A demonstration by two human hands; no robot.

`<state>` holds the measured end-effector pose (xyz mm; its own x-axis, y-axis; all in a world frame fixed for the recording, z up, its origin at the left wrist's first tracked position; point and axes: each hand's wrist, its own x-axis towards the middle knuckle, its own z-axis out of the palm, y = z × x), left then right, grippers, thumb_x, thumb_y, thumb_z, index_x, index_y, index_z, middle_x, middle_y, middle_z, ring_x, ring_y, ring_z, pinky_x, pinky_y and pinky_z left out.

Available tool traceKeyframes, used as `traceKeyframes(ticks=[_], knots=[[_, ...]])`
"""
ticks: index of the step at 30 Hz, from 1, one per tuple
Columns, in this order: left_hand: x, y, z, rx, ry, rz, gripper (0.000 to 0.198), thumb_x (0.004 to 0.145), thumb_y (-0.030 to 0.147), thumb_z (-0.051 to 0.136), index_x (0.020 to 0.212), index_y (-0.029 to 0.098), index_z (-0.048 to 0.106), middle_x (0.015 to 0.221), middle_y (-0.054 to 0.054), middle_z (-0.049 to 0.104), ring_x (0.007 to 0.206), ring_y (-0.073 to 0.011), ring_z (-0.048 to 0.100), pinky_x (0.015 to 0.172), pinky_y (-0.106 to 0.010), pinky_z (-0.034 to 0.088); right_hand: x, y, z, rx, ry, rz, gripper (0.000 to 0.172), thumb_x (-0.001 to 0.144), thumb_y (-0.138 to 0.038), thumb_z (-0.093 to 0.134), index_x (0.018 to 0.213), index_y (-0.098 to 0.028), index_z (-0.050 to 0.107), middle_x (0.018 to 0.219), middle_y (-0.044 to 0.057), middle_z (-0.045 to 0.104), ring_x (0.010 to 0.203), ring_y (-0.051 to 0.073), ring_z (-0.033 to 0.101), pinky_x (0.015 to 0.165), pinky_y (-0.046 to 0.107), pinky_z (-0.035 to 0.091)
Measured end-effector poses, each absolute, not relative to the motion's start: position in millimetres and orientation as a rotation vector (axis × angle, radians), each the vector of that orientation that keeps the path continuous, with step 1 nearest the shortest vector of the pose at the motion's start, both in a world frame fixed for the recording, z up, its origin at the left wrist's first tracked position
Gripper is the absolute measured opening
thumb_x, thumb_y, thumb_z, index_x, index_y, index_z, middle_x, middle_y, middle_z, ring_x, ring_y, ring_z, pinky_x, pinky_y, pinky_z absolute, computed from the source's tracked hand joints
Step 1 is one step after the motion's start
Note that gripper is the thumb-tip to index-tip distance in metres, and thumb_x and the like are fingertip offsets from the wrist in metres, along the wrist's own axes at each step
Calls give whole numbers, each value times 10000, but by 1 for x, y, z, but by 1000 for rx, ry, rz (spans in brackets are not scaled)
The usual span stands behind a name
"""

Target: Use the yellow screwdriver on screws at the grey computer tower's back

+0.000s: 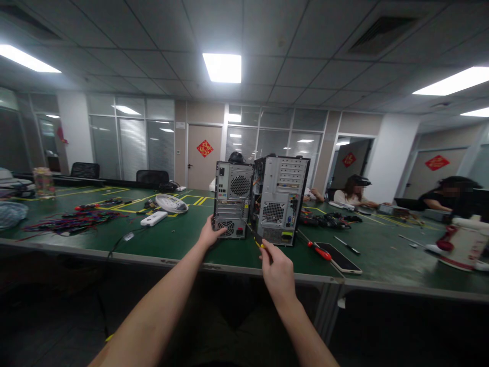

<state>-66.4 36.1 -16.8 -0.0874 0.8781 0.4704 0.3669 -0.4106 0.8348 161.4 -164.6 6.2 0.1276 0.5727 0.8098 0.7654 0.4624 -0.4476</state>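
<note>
Two computers (281,204) stand tall on the desk (183,243), backs turned this way, the left hand (211,233) gripping the left one's low side, the right hand (278,264) pinching one thin tool (257,238) that slants up and left.

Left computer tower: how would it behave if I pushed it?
The left computer tower would probably feel rigid, given its metal-looking back panel. Standing tall and narrow on the green table, it might tip if pushed high up.
</note>
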Motion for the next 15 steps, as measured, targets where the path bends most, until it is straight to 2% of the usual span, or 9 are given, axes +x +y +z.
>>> traceKeyframes(ticks=[4, 8, 15], knots=[[-67, 36, -17, 1732, 1345, 1513, 910, 694, 387, 903, 1449, 185, 436, 1390, -183, 625, 1263, -298, 622, 1070, -404, 456, 161, -165, 6, -1224, -1540, -204, 339, 1008, -316, 467, 1187, -159, 709, 1103, 132, 767, 841, 233, 759, 786, 346, 595], [-67, 36, -17, 1724, 1337, 1517, 918, 690, 392, 906, 1451, 190, 434, 1389, -179, 627, 1260, -296, 624, 1064, -395, 462, 160, -166, 7, -1286, -1544, -142, 287, 1008, -334, 487, 1116, -177, 702, 951, 101, 782, 791, 237, 760, 727, 322, 579], [-67, 39, -18, 1732, 1352, 1515, 910, 700, 374, 901, 1455, 178, 433, 1386, -179, 628, 1258, -295, 622, 1064, -391, 460, 160, -167, 10, -1245, -1584, -230, 306, 998, -260, 442, 1163, -167, 683, 1078, 123, 756, 857, 227, 746, 808, 335, 565]])
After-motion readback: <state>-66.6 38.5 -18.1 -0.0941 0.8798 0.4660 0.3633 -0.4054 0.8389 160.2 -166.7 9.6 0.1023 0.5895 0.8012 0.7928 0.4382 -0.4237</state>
